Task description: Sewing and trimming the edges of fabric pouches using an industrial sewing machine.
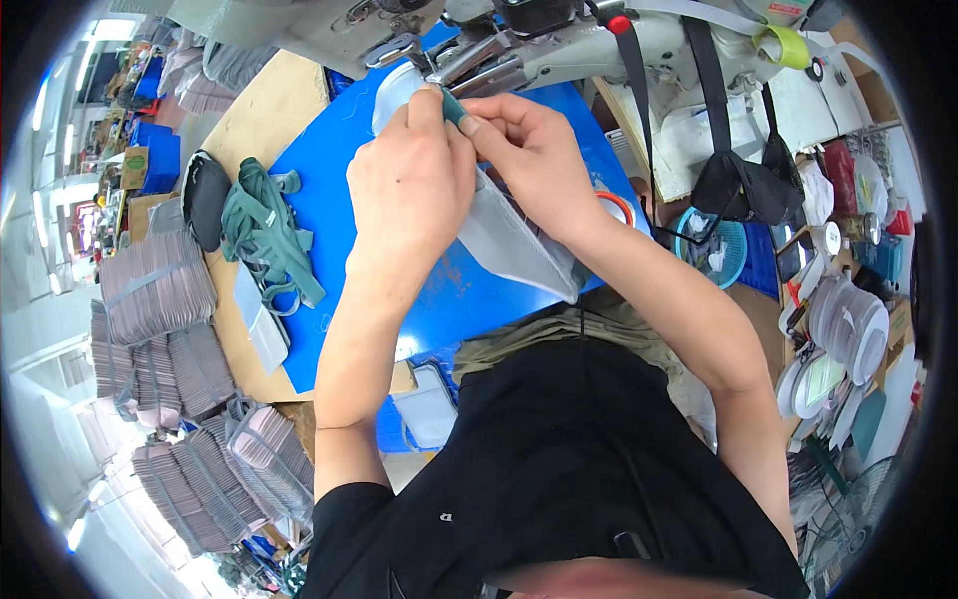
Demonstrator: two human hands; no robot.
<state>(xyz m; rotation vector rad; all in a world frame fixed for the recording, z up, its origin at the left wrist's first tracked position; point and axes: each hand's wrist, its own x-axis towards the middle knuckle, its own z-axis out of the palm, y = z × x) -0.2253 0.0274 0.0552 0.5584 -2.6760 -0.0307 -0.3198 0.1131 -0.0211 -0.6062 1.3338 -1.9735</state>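
Note:
Close under the head of a sewing machine [589, 58], both my hands work on a grey fabric piece [514, 248]. My left hand [411, 170] has its fingers closed on the edge of the piece, just below the presser-foot area. Beside it, my right hand [529, 160] pinches a short dark green strip [452, 107] between thumb and fingers at that same edge. A pale part of the piece reaches up past my left hand toward the machine, while the rest hangs toward my body. My fingers hide where strip and fabric meet.
On the blue table [439, 290] lies a tangle of green straps [261, 225], beside a black pouch [205, 200]. Bundled grey pieces [158, 285] are stacked at left. A turquoise basket [728, 245] and white tape reels [848, 319] stand at right. Black straps [709, 90] hang from the machine.

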